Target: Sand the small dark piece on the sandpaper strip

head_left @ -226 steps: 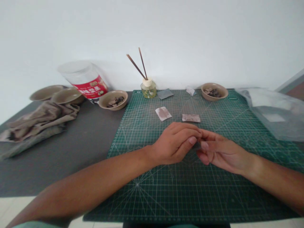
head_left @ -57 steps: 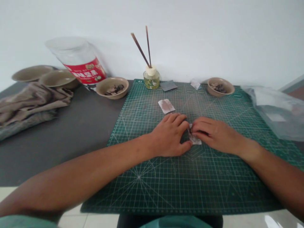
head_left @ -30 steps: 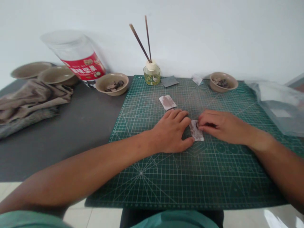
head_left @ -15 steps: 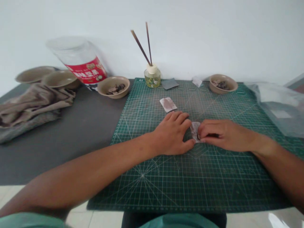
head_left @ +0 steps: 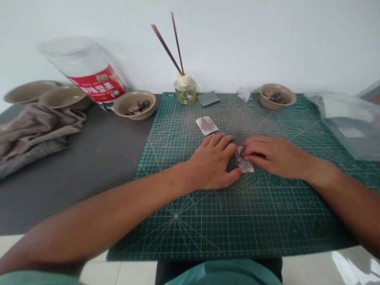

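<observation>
- Head view: a whitish abrasive-paper strip (head_left: pixel 246 166) is laid flat near the middle of the green cutting mat (head_left: pixel 190 237).
- The curled fingers of the right hand (head_left: pixel 274 156) have been shifted to its upper end, on a dark fragment (head_left: pixel 242 154); any grip cannot be told.
- The left hand (head_left: pixel 212 162) is held open on the mat, just beside the strip.

Got a reed diffuser (head_left: pixel 185 91) with two sticks at the back of the table (head_left: pixel 89 190). Left of it sit a tan bowl (head_left: pixel 134 104) of dark chips, a tilted clear jar (head_left: pixel 86 71) with a red label, two more bowls (head_left: pixel 63 97) and a crumpled cloth (head_left: pixel 35 134). Right of it: another chip bowl (head_left: pixel 277 96), then a clear plastic bag (head_left: pixel 344 126).
</observation>
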Demonstrator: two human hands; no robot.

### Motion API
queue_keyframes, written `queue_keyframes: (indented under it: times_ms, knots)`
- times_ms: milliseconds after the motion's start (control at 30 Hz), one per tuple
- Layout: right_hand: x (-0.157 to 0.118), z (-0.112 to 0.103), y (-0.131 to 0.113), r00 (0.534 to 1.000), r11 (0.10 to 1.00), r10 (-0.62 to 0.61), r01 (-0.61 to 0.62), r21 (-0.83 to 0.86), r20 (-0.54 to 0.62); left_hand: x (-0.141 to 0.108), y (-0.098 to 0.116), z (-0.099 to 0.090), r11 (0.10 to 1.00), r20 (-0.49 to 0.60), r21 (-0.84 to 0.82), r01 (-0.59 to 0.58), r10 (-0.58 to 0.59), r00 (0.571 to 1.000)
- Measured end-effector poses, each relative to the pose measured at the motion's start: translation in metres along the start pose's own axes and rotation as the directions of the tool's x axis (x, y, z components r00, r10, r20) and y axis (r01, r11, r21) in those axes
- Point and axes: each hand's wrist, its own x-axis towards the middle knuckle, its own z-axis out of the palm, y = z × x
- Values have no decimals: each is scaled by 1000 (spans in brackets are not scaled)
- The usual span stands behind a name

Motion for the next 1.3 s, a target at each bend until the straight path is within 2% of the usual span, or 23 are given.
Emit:
queue_keyframes:
  times_ms: [100, 233, 433, 633, 767, 967, 1100, 1200, 1300]
  knots:
    - [-1, -2, 2, 999, 1000, -14, 13, 19, 34, 0, 0, 0, 1000, 6, -2, 5, -5, 1000]
    - [-4, 1, -3, 991, 991, -100, 91, 98, 90, 0, 0, 0, 1000, 3, -6, -5, 5, 1000]
    - [0, 4, -2, 1000, 999, 5, -6, -44, -20, 0, 0, 0, 1000, 2, -2, 6, -6, 1000]
    - [-1, 7, -4, 992, 993, -111, 112, -20, 55, 0, 1, 0, 1000, 2, -12, 2, -2, 1000]
    - [0, 6, -1, 999, 994, -32, 30, -101, -23, 0, 1, 0, 1000, -5, -17, 9, -9, 1000]
    - [-2, 6, -4, 992, 995, -89, 93, -45, 87, 0, 0, 1, 1000, -1, -16, 0, 0, 1000]
    - [2, 4, -1, 999, 985, -35, 35, -168, 6, 0, 0, 0, 1000, -8, -11, 3, -3, 1000]
    - [0, -3, 0, 999, 997, -19, 22, -78, 42, 0, 1, -1, 1000, -4, -21, 7, -8, 1000]
    - [-4, -2, -4, 987, 994, -91, 83, 66, 131, 0, 1, -1, 999, -3, -35, 5, -5, 1000]
